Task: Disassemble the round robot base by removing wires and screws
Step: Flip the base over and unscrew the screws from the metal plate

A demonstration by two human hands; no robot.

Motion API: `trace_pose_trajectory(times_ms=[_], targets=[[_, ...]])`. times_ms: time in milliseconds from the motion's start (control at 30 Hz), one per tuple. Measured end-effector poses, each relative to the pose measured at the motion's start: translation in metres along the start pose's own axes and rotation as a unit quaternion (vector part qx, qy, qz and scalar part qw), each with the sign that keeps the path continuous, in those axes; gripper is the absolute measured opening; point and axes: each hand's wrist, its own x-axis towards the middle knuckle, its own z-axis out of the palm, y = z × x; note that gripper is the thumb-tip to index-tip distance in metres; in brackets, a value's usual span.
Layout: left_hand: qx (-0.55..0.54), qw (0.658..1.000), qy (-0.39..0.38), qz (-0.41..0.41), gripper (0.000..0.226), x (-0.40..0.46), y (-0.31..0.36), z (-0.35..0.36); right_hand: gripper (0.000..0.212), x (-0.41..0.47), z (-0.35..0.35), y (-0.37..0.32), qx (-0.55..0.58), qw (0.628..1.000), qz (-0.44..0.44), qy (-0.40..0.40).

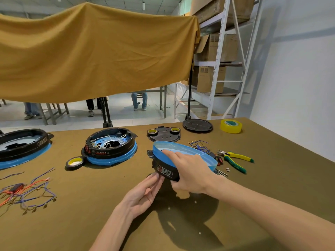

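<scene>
Blue-rimmed round robot base [183, 160] is tilting off the counter [90, 223], blue side up and facing away. Right hand [190, 173] is wrapping its near edge; left hand [145, 193], straight fingers, is touching the black wall from below-left.

Leftmost base [21, 144] cut by frame edge
</scene>
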Motion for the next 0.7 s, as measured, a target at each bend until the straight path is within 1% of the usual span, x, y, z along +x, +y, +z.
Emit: trace_pose_trajectory(times_ms=[100,200,333,500,533,600,700], targets=[[-0.005,1.0,-0.014,0.009,0.029,0.0003,-0.0006,0.0004,0.094,0.0003,-0.0004,0.0016,0.005,1.0,0.006,0.005],[-0.003,1.0,-0.008,0.015,0.028,0.0013,-0.0031,0.0025,0.094,-0.0009,0.0003,0.0023,0.014,1.0,0.006,0.01],[-0.015,0.999,-0.012,0.034,0.042,0.0023,-0.008,0.0047,0.095,-0.0022,0.0016,0.0037,0.028,0.999,0.011,0.018],[-0.025,0.998,-0.045,0.036,0.05,0.0004,-0.006,0.0021,0.094,-0.0009,0.0017,0.006,0.024,0.999,0.012,0.025],[-0.02,0.998,-0.048,0.033,0.048,0.0,-0.0057,0.0022,0.094,-0.0005,0.0019,0.0063,0.024,0.999,0.011,0.024],[-0.012,0.999,-0.036,0.036,0.037,0.0007,-0.0066,0.0027,0.094,-0.0007,0.003,0.006,0.022,1.0,0.007,0.021],[-0.01,0.999,-0.018,0.042,0.036,0.0024,-0.0074,0.0023,0.094,-0.0017,0.0045,0.0055,0.016,1.0,0.002,0.016]])
